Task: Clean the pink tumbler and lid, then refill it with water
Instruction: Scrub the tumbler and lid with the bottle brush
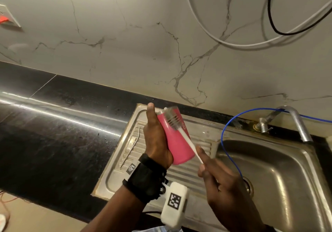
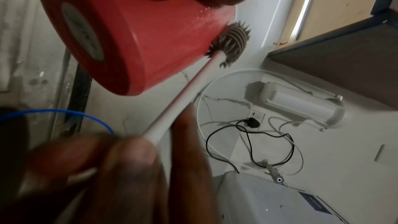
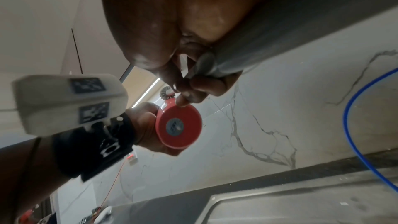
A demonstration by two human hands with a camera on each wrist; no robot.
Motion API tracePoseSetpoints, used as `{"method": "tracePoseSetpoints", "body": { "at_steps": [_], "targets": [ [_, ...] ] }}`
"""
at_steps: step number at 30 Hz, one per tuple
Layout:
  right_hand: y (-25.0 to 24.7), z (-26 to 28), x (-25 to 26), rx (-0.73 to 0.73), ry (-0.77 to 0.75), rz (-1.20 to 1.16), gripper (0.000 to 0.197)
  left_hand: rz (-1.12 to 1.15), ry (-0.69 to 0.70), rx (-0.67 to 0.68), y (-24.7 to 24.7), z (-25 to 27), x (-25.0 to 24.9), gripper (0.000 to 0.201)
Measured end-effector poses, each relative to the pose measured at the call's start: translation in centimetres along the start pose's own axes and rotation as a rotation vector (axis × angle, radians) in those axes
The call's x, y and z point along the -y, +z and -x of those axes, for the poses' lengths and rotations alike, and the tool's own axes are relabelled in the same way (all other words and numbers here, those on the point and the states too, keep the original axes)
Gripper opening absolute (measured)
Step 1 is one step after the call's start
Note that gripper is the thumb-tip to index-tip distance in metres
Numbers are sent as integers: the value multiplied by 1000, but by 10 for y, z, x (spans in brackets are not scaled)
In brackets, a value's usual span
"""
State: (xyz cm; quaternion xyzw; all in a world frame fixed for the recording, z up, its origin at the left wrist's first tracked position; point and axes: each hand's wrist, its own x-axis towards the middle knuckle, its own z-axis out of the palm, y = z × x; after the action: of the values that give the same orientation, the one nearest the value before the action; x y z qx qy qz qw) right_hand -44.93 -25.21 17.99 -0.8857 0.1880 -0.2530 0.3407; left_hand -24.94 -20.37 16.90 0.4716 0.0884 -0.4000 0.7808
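Below our fingers the ribbed drainboard lies open; a blue tube loops just right of them, a bent metal straw lies left.

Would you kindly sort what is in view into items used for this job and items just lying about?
In use: pink tumbler, white bottle brush with grey bristles, left hand, right hand, steel tap.

Lying about: bent metal straw, blue tube, black cable.

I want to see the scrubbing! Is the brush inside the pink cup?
No, the brush rubs the outside wall of the cup, which the left hand holds over the sink.
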Motion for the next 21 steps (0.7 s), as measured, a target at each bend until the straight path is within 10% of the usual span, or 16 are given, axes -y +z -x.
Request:
{"method": "tracePoseSetpoints", "body": {
  "at_steps": [21],
  "targets": [
    [-7,9,3,39,59,-34,60,13,-27,18,-6,-5,-25,83]
  ]
}}
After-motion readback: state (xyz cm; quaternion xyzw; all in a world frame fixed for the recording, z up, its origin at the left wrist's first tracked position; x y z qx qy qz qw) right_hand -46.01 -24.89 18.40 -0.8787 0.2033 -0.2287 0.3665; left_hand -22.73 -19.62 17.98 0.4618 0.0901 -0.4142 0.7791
